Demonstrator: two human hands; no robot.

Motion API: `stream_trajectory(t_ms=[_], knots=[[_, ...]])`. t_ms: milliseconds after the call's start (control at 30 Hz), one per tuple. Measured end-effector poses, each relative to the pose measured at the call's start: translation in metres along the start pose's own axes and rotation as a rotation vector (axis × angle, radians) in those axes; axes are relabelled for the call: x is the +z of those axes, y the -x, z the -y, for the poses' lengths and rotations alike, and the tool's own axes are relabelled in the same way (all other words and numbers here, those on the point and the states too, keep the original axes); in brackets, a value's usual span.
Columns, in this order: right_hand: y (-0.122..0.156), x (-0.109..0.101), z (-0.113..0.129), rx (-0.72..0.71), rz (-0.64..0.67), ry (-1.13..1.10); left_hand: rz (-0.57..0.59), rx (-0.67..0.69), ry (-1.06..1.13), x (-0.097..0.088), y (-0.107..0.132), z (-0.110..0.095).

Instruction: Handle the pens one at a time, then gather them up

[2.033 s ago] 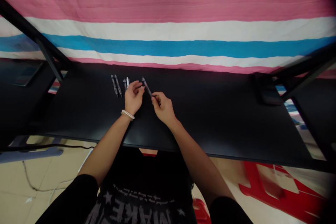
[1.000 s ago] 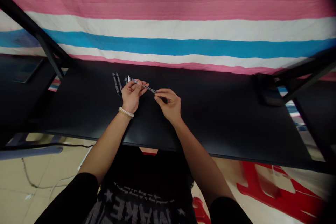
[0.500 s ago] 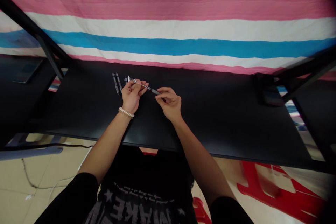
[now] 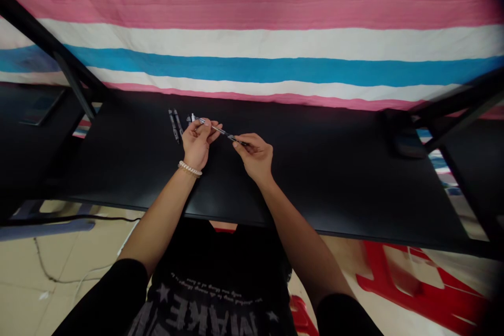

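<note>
Over the black table (image 4: 334, 178), a slim pen (image 4: 218, 129) with a clear barrel and a dark end is held slantwise between my two hands. My left hand (image 4: 198, 139), with a pale beaded bracelet at the wrist, pinches its barrel near the white-tipped end. On the other side, my right hand (image 4: 255, 155) closes thumb and fingers on the pen's dark end, part of which they cover. Just left of my left hand, two dark pens (image 4: 174, 126) lie side by side. Another dark item beside them is mostly hidden behind that hand.
A striped cloth (image 4: 252, 5) hangs behind the table. Black frame bars (image 4: 74, 81) rise at both sides. A dark phone-like object (image 4: 407, 136) lies at the right end, and a flat dark device (image 4: 41, 107) at far left. Red stools (image 4: 417, 283) stand on the floor.
The fingers of my right hand have shifted slightly and curled more closely at the pen's dark end. My left hand and the lying pens have hardly moved.
</note>
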State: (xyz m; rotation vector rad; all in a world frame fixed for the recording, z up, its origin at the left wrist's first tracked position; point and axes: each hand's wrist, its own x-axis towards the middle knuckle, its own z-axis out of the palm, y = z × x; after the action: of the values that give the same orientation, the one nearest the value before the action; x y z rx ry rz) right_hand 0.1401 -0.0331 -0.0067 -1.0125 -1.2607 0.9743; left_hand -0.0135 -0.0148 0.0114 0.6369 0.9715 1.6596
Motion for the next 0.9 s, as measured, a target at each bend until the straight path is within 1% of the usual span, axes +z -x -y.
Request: stream_trajectory(t_ms=[100,200,267,367,433,567,600,700,800,900], knots=[[-0.001,-0.001,0.003,-0.069,-0.055,0.041,-0.060,0.045,0.026,-0.003,-0.004,-0.001],[0.000,-0.002,0.005,-0.083,-0.054,0.046,-0.101,0.056,0.025,-0.005,-0.006,-0.002],[0.001,-0.001,0.005,-0.086,-0.043,0.061,-0.061,0.022,0.000,-0.004,-0.004,-0.002],[0.003,-0.001,0.004,-0.100,-0.053,0.124,0.039,-0.033,-0.035,0.001,0.002,-0.001],[0.004,-0.001,0.004,-0.064,-0.060,0.147,0.071,-0.045,-0.034,0.003,0.004,0.000],[0.006,0.002,0.002,0.150,0.014,0.064,0.087,-0.047,-0.014,0.002,0.004,0.000],[0.006,0.003,0.001,0.167,0.026,0.041,0.084,-0.039,-0.003,0.001,0.003,0.000],[0.006,0.005,0.001,0.133,0.046,0.002,0.055,-0.010,0.021,-0.001,0.000,0.000],[0.006,0.005,0.004,0.181,0.091,0.005,0.040,-0.006,0.003,-0.002,-0.001,0.000],[0.006,0.003,0.006,0.194,0.080,-0.004,0.036,-0.005,-0.019,-0.002,-0.001,0.000]])
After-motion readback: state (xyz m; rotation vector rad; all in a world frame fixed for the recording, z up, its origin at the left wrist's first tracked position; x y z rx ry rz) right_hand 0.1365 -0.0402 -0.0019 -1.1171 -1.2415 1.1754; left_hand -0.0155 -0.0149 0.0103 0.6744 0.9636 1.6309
